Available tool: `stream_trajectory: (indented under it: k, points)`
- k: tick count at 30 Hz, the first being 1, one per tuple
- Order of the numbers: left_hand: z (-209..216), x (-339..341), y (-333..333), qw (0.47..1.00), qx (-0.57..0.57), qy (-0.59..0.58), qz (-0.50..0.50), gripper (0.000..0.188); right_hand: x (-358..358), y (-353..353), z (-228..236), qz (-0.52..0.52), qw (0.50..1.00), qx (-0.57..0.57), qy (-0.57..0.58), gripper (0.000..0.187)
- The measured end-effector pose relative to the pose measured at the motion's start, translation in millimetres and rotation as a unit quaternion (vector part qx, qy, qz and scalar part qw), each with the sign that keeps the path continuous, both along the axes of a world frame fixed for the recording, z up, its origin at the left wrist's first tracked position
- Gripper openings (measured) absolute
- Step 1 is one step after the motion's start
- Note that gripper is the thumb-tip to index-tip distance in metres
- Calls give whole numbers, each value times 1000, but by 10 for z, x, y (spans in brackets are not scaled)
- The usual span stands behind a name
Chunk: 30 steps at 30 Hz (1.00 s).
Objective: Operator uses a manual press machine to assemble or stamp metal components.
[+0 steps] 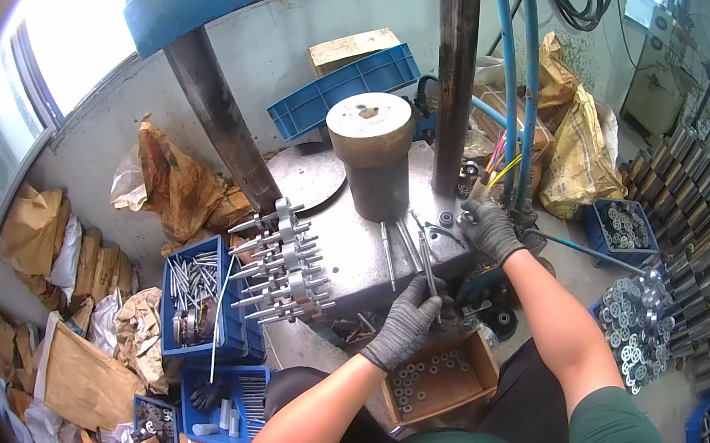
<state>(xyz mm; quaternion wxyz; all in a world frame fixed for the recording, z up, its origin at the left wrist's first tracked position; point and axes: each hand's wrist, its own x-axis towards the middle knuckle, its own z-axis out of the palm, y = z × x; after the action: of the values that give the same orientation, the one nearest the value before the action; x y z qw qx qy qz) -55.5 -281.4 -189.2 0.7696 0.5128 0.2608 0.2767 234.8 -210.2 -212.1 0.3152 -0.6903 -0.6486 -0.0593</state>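
Observation:
My left hand (408, 320), in a grey knitted glove, is closed around a slim metal shaft (426, 252) that stands nearly upright over the front edge of the press table. More shafts (390, 262) lie on the metal beside it. At the table's right edge, my right hand (494, 234), gloved the same way, has its fingers curled together. A small shiny bit shows at its fingertips, too small to make out. Near that hand are a small bearing (446, 219) and a dark plier-like tool (439, 235). Several shafts with round metal bodies (293, 261) stand in rows on the left.
A thick steel ram (376, 160) rises between two columns (221, 123). Below my hands is a wooden box (479, 357) with several small rings. Blue crates (230, 327) with shafts stand left. Stacked metal parts (707, 238) fill the right. A blue hose (588, 252) runs rightward.

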Motion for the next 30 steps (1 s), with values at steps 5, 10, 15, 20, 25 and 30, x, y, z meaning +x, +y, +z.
stream_trajectory:
  k: [5,10,15,20,25,30]
  points:
    - [18,33,-72,996,-50,-19,-66,37,-83,-261,214,24,903,-29,427,30]
    - [48,149,-115,995,50,17,-90,43,-497,-789,632,114,719,-103,678,45]
    - [104,252,-129,982,113,112,-100,45,-639,-1044,888,150,684,-86,709,49]
    - [148,316,-134,981,100,115,-117,43,-538,-1128,881,145,708,-70,688,42]
    - [160,349,-148,983,89,110,-119,40,-394,-1165,834,214,765,-89,601,32]
    - [209,363,-167,984,95,91,-117,39,-460,-1158,833,124,720,-88,678,34]
